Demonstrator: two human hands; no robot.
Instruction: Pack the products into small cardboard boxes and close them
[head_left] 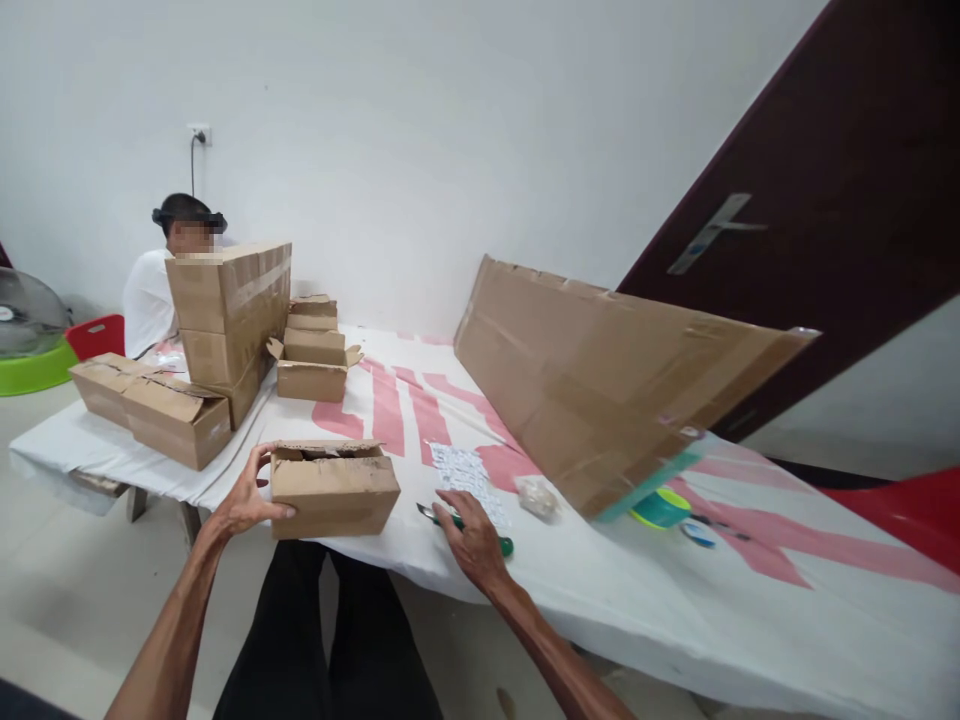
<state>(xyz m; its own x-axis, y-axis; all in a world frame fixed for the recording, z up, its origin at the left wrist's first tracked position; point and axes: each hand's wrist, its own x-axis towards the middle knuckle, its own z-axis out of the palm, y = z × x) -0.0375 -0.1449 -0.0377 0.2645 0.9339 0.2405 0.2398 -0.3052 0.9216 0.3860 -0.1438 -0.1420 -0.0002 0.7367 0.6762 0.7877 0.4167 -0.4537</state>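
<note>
A small open cardboard box [334,488] stands at the near edge of the white-and-pink covered table [750,610]. My left hand [244,500] grips the box's left end, thumb along its front and fingers at the back. My right hand [472,540] lies over a green-handled utility knife [504,546] on the table just right of the box, fingers curled down on it. A sheet of small white printed labels [466,475] lies just beyond that hand.
A large flattened carton [600,380] leans across the table's right half. Under its lower corner are a green tape roll [660,507] and a small clear bag [538,496]. Stacked cardboard boxes [225,320] fill the far left, with a seated person in white [150,295] behind them.
</note>
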